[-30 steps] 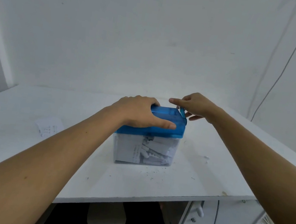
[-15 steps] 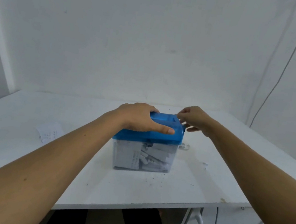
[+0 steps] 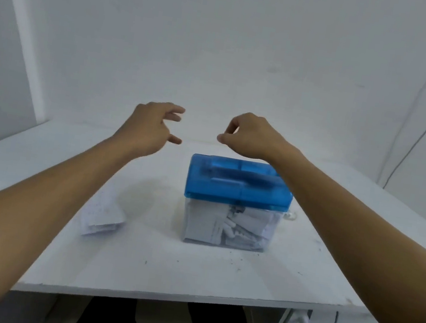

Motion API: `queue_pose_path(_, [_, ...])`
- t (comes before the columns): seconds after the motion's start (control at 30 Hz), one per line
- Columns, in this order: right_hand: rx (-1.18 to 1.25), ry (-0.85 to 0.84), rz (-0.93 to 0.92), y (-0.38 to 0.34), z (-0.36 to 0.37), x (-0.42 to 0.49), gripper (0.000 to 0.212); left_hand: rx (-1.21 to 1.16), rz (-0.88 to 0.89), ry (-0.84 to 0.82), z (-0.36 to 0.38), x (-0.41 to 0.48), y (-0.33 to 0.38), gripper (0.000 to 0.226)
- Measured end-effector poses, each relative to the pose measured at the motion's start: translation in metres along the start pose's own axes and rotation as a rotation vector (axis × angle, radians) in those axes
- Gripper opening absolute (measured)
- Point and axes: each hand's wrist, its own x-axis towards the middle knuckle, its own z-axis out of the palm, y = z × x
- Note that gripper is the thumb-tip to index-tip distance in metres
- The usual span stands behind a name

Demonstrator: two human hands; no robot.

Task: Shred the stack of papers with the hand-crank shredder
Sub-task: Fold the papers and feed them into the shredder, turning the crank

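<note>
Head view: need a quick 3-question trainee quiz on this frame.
1. True or false: the left hand rests on the shredder.
2. Where is the paper stack? A) on the table, left of the shredder B) on top of the shredder C) under the table
3. Fill in: the right hand holds ____.
Key: 1 false, both hands hover above it; 2 A; 3 nothing.
</note>
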Motion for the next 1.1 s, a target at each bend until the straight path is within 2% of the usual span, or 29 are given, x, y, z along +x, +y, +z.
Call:
queue_pose_path(0.07, [-0.08, -0.014, -0.032, -0.03, 0.013, -0.005, 0.022, -0.028, -0.061, 0.03, -0.011, -0.007, -0.034, 0.065])
queue_pose_path(0.2, [-0.158, 0.017, -0.18, -0.093, 0.041, -0.015, 0.022, -0.023, -0.211, 0.118, -0.029, -0.029, -0.103, 0.05])
queue_pose_path(0.27, [-0.156, 0.012, -0.241, -0.118, 0.057, -0.019, 0.018, -0.048, -0.295, 0.099, -0.033, -0.042, -0.129, 0.056])
queue_pose_path(0.43, [-0.134, -0.146, -0.257, -0.153, 0.124, -0.012, 0.016, 0.048, -0.393, 0.082, -0.044, -0.072, -0.176, 0.059])
queue_pose_path(0.5, [-0.172, -0.229, -0.217, -0.152, 0.153, -0.009, 0.023, 0.065, -0.383, 0.059, -0.045, -0.084, -0.185, 0.058])
queue_pose_path(0.63, [-0.29, -0.36, -0.128, -0.142, 0.2, -0.008, 0.063, 0.158, -0.329, 0.067, -0.04, -0.101, -0.193, 0.048])
queue_pose_path(0.77, [-0.049, -0.288, -0.051, -0.127, 0.221, -0.006, 0.061, 0.403, -0.224, -0.025, -0.031, -0.101, -0.19, 0.048])
queue_pose_path(0.93, [0.308, -0.207, 0.04, -0.112, 0.228, -0.009, 0.07, 0.458, -0.211, -0.059, -0.03, -0.101, -0.195, 0.054])
queue_pose_path(1.1, [0.541, -0.082, 0.089, -0.101, 0.228, -0.012, 0.051, 0.469, -0.207, -0.065, -0.03, -0.1, -0.193, 0.059])
